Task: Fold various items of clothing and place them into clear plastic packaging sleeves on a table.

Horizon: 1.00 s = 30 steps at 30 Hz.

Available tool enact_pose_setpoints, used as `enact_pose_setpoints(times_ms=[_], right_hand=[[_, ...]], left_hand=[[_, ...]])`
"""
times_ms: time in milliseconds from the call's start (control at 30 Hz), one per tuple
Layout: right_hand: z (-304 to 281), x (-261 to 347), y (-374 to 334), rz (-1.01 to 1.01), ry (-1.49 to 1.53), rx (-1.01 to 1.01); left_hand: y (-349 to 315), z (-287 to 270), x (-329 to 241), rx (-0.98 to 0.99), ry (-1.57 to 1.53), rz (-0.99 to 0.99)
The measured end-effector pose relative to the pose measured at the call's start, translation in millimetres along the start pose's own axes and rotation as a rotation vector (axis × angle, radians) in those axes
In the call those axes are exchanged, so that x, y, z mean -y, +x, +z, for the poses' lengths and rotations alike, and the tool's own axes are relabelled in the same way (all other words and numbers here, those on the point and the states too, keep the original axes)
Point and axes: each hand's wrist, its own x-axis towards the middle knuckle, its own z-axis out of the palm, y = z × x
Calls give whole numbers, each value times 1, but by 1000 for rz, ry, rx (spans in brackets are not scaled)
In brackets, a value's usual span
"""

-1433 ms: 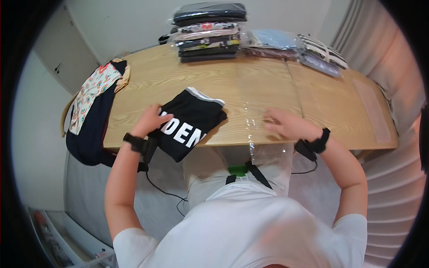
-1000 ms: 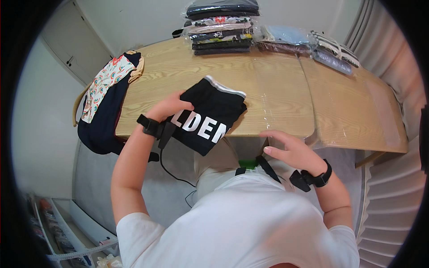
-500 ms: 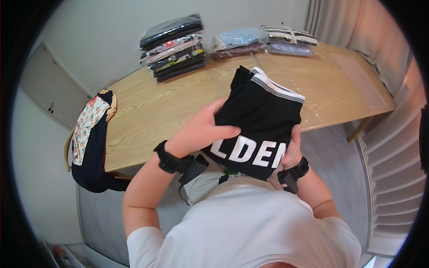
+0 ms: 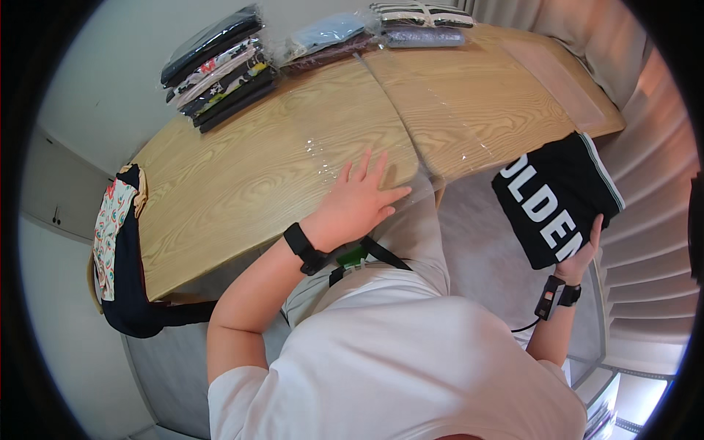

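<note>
My right hand [image 4: 579, 255] grips the lower corner of a folded black garment [image 4: 550, 198] with large white lettering and a striped white band on one edge. The garment hangs out beyond the table's front edge, to the right of my body. My left hand [image 4: 356, 199] is open, fingers spread, at the front edge of the wooden table [image 4: 220, 191]. It is over or on a clear plastic bag [image 4: 424, 189] that lies flat and overhangs the edge; whether it presses on the bag I cannot tell.
A tall stack of bagged folded clothes [image 4: 224, 73] stands at the back left. Lower bagged piles, one light blue [image 4: 330, 33] and one striped [image 4: 422, 15], sit along the back. Loose clothes [image 4: 117, 227] drape over the left end. A curtain [image 4: 638, 257] hangs at the right.
My left hand has let go of the black garment and moved to the plastic bag at the table edge. My right hand has carried the garment to the right. The view has shifted.
</note>
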Motion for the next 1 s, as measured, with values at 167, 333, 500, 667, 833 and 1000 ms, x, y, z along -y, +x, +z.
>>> enact_pose_setpoints(times_ms=[167, 333, 500, 667, 833, 1000], right_hand=[[-2, 12, -15, -14, 41, 37], [6, 7, -18, 80, 64, 18], [44, -17, -19, 274, 88, -67], [88, -63, -15, 665, 115, -57], [75, -126, 7, 1170, 248, 153], [85, -150, 19, 1237, 177, 208]], left_hand=[[-2, 8, -8, 66, 51, -27], [-1, 10, -10, 34, 59, -62], [3, 8, -3, -14, -72, -152], [5, 1, 9, -217, -153, -109], [10, -10, 3, -281, -309, -100], [0, -8, 10, -281, -457, -208]])
